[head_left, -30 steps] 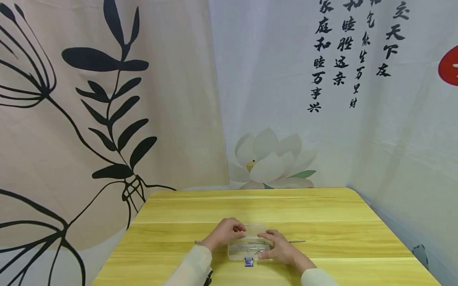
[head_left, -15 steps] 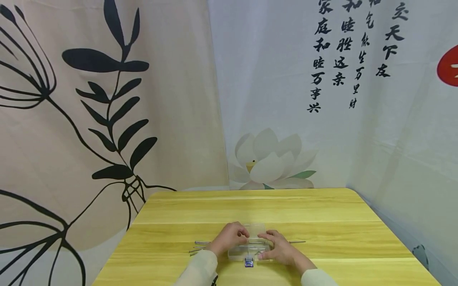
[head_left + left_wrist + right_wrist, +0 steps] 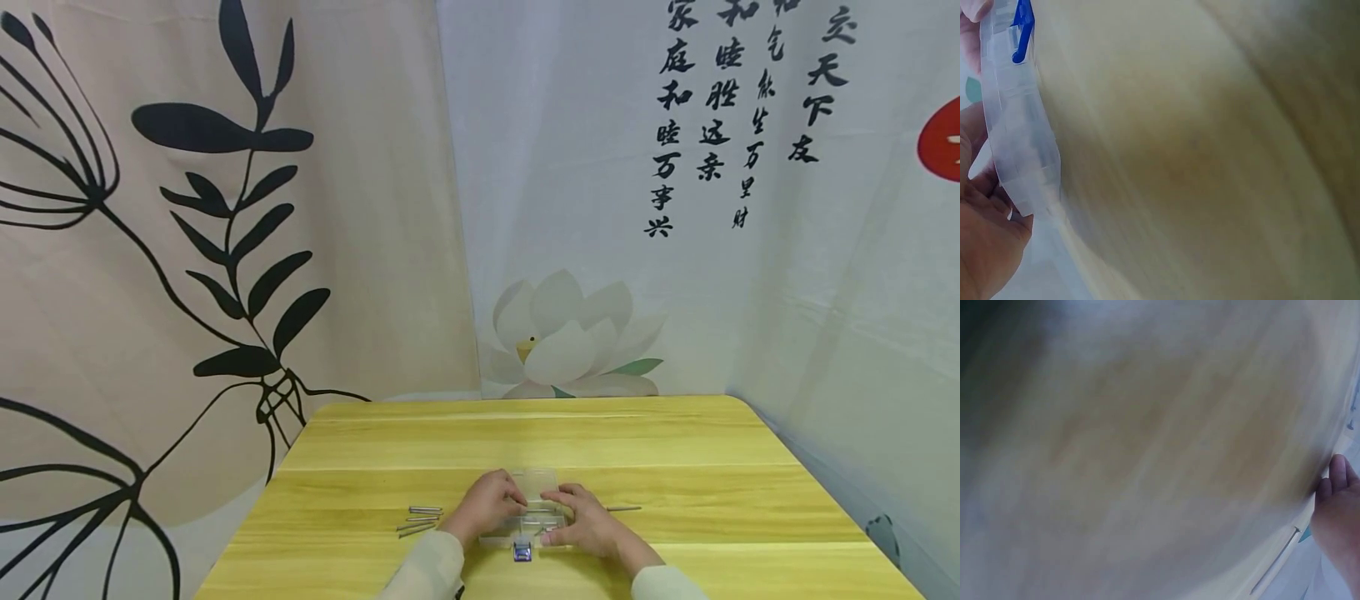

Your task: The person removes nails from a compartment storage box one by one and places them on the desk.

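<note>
A clear plastic compartment box (image 3: 495, 542) lies on the table with its lid (image 3: 538, 481) raised at the back. Its blue latch (image 3: 522, 552) faces front, also seen from the side in the left wrist view. My left hand (image 3: 483, 507) reaches over the box's left half, fingers bent down towards the compartments; I cannot tell whether they pinch anything. At the right end, my right hand (image 3: 592, 527) grips the box, thumb at the front corner and fingers towards the back. Thin metal pieces (image 3: 542, 524) show in a right compartment.
Several metal nails (image 3: 418, 527) lie on the wooden table (image 3: 360, 483) left of the box. Another nail (image 3: 624, 507) lies to the right, behind the right hand; in the right wrist view this nail (image 3: 1275, 559) shows a flat head. Printed curtains (image 3: 390, 208) hang behind.
My left hand has moved right and slightly towards me over the box, uncovering the nails on the left. The right hand and the box have stayed in place.
</note>
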Demonstrator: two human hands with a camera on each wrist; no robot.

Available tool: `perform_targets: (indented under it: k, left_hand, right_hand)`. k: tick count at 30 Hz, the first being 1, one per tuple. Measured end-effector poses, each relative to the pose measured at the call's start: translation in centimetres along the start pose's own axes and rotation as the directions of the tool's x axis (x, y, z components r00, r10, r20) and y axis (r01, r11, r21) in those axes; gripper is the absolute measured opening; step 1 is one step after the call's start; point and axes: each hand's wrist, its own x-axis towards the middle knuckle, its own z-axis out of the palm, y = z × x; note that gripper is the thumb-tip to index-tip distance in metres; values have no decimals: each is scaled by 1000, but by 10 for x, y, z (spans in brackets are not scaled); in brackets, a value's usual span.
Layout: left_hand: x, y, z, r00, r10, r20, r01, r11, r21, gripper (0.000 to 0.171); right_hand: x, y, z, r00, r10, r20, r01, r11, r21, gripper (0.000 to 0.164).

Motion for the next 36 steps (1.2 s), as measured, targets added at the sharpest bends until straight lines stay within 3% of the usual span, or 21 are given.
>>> perform_targets:
  k: [10, 23, 36]
  left_hand:
    - [-3, 4, -4, 999, -50, -11, 50, 998, -40, 6]
    - [-8, 4, -2, 1000, 4, -19, -3, 999, 52, 8]
    - [-3, 2, -12, 995, 5, 95, -4, 1000, -9, 6]
  right_hand:
    - [0, -1, 1, 1000, 0, -8, 0, 1000, 0, 73]
    - [-1, -2, 1, 1000, -7, 0, 7, 1000, 22, 74]
    - [-1, 0, 1, 1000, -1, 0, 1, 1000, 11, 74]
